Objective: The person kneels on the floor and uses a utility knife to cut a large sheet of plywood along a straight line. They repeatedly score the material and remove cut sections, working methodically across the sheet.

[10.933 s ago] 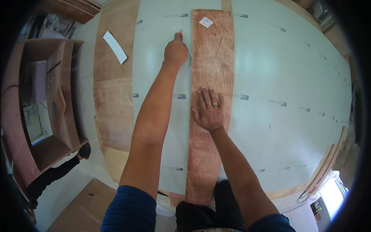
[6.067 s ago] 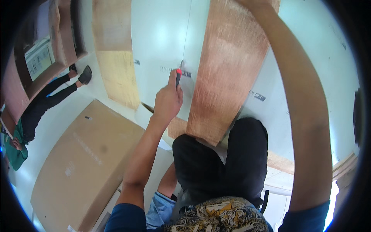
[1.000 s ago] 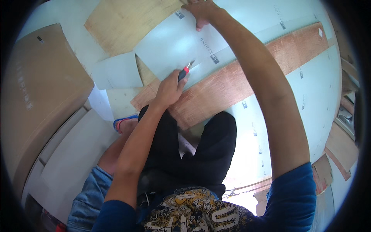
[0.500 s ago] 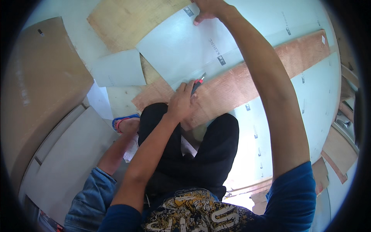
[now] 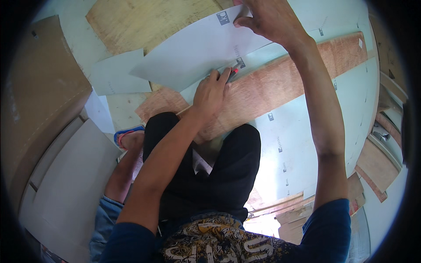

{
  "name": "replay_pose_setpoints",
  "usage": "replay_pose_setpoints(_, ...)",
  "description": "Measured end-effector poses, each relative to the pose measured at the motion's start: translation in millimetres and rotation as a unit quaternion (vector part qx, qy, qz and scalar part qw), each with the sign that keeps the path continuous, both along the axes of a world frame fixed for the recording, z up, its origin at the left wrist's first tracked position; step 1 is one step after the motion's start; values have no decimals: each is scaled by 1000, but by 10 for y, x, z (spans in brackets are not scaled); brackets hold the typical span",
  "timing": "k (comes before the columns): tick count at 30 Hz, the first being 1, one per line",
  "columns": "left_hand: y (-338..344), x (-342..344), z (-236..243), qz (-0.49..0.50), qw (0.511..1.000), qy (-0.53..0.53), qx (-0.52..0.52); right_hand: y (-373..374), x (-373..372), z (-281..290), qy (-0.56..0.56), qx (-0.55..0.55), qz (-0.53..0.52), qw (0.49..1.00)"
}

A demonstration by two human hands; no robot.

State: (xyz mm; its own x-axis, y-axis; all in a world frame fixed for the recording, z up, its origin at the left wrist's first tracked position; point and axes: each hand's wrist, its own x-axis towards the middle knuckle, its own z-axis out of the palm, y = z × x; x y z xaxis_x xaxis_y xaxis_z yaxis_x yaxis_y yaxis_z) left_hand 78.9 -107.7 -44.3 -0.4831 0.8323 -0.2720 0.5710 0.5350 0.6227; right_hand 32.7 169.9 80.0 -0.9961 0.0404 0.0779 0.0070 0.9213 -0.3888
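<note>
A utility knife [image 5: 233, 74] with a grey and red handle is in my left hand [image 5: 209, 95]. That hand rests on a long reddish plywood strip [image 5: 263, 94], which lies across a large pale printed sheet [image 5: 289, 127]. My right hand [image 5: 272, 23] grips the far edge of a smaller white sheet [image 5: 188, 52], thumb on its face. This piece is raised and bent up from the surface beyond the strip. Its near edge runs close to the knife.
A yellowish plywood board [image 5: 140, 22] and a small pale offcut [image 5: 120, 72] lie at the far left. Brown cardboard [image 5: 44, 79] and grey panels [image 5: 74, 162] stand at left. Beside my knee is another person's sandalled foot [image 5: 131, 139]. Wood scraps [image 5: 379, 164] lie at right.
My right hand has pulled the white sheet's far edge up and toward me, so the sheet now tilts off the surface. My left hand, with the knife, has shifted slightly farther away.
</note>
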Motion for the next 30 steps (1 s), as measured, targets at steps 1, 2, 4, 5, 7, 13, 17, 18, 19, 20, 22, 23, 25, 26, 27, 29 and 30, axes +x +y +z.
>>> replay_pose_setpoints(1, 64, 0, -30, 0, 1000, 11, -7, 3, 30, -42, 1, -3, -6, 1000)
replay_pose_setpoints(2, 103, 10, -46, 0, 1000, 23, -15, 6, 47, -87, 2, -7, -12, 1000)
replay_pose_setpoints(4, 154, 16, -36, 3, 999, 4, -36, 42, -35, -206, 22, -17, -3, 1000)
replay_pose_setpoints(5, 176, 1, -36, 4, 999, -4, -46, 64, -109, -245, 34, -20, 1, 999)
replay_pose_setpoints(7, 177, -28, -32, 5, 999, 0, -41, 94, -250, -300, -7, -22, 0, 1000)
replay_pose_setpoints(13, -172, -92, 192, 12, 994, -83, -66, 128, -199, -1028, 7, -32, -65, 997)
replay_pose_setpoints(17, -782, -182, 232, 85, 993, -67, -55, -51, 258, -1439, 12, -105, -193, 976)
replay_pose_setpoints(18, -877, -241, 233, 85, 992, -73, -60, -163, 488, -1537, -32, -186, -231, 954)
replay_pose_setpoints(19, -965, -291, 242, 87, 991, -79, -65, -349, 751, -1582, -76, -266, -267, 923)
replay_pose_setpoints(20, -1022, -321, 255, 87, 990, -85, -72, -569, 953, -1554, -73, -276, -266, 921)
replay_pose_setpoints(22, -967, -391, 316, 58, 990, -97, -89, -891, 1367, -1508, -78, -238, -227, 941)
replay_pose_setpoints(23, -997, -407, 348, 47, 988, -103, -102, -1061, 1508, -1515, -85, -199, -180, 960)
replay_pose_setpoints(25, -1001, -418, 336, 32, 988, -102, -109, -1343, 1627, -1422, -69, -102, -198, 972)
replay_pose_setpoints(26, -961, -411, 320, 21, 988, -104, -109, -1417, 1668, -1406, -63, -48, -211, 974)
replay_pose_setpoints(27, -905, -389, 295, 19, 989, -98, -110, -1437, 1720, -1456, -110, -34, -233, 966)
replay_pose_setpoints(29, -749, -344, 243, 13, 990, -86, -109, -1496, 1762, -1555, -77, 11, -239, 968)
replay_pose_setpoints(30, -691, -348, 218, 8, 991, -83, -102, -1523, 1780, -1607, -62, 34, -242, 968)
